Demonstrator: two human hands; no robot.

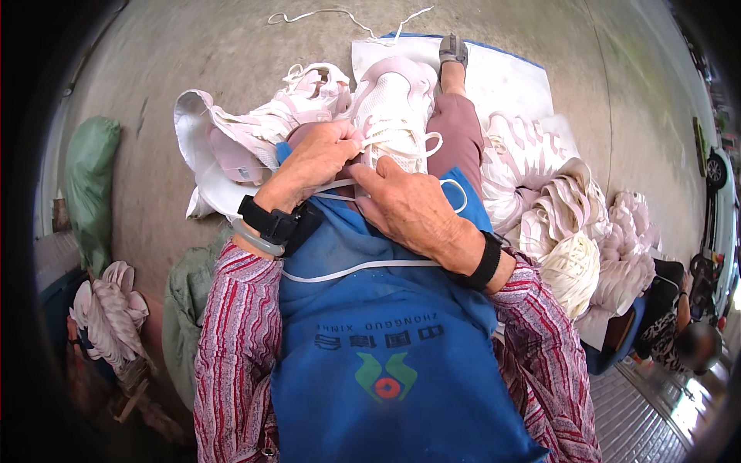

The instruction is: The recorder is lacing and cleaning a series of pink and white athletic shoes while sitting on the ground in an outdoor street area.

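Note:
A white and pale pink shoe upper (395, 91) lies over my lap, toe pointing away, with white lace threaded through its eyelets. My left hand (320, 157) is closed, thumb and forefinger pinched at the left eyelet edge, on what looks like the shoelace. From the right, my right hand (413, 207) grips the near end of the upper, its fingers curled and fingertips partly hidden. A loop of shoelace (440, 144) sticks out to the right of the upper. More lace runs beneath both hands and crosses my blue apron (363, 332).
Several similar uppers (266, 127) are heaped at the left, and stacked uppers (529, 166) stand at the right beside a bundle of cream laces (571, 270). A white sheet (502, 81) lies ahead, near a loose lace (332, 13). Green sacks (93, 189) stand left; a person (671, 332) sits far right.

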